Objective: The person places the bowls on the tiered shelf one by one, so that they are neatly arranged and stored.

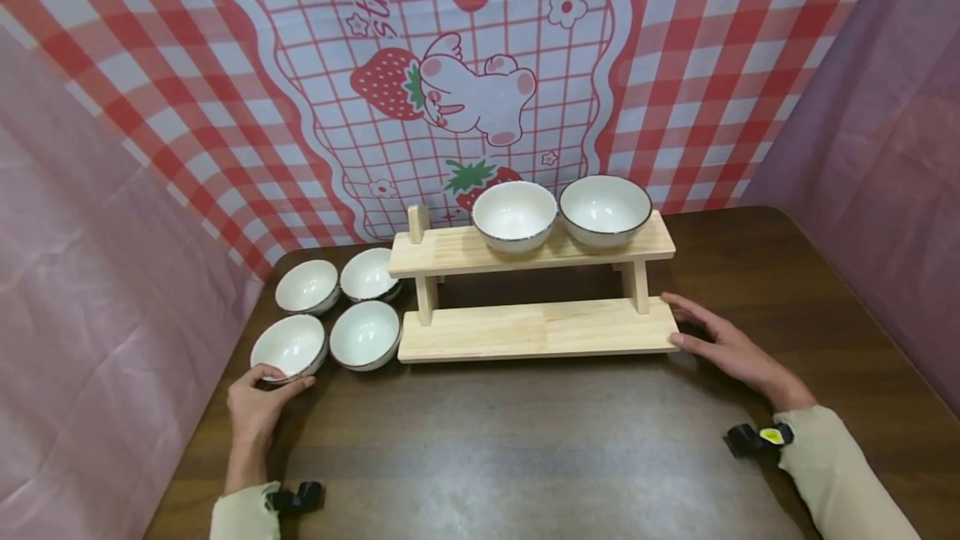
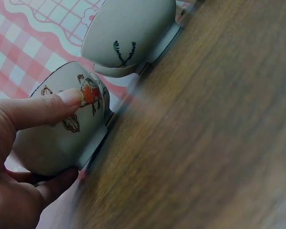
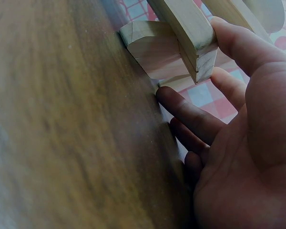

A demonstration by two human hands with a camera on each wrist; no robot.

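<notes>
My left hand (image 1: 255, 407) grips the front-left white bowl (image 1: 290, 343) at its near side, fingers at the rim. In the left wrist view the thumb lies across the bowl's painted bird (image 2: 90, 93), with other fingers low around the wall. At the right end of a two-tier wooden stand (image 1: 536, 332), my right hand (image 1: 731, 350) touches the lower board with thumb and fingertips. Its fingers are spread and fairly straight in the right wrist view, against the board's end (image 3: 207, 59). Two bowls, one white (image 1: 515, 215) and one dark-rimmed (image 1: 606, 208), sit side by side on the upper board.
Three more bowls stand close by the held one: a back-left bowl (image 1: 307, 286), a back-right bowl (image 1: 369, 275) and a front-right bowl (image 1: 366, 335) beside the stand's left end. Behind the brown wooden table (image 1: 525, 440) hangs a red checked strawberry cloth (image 1: 480, 65).
</notes>
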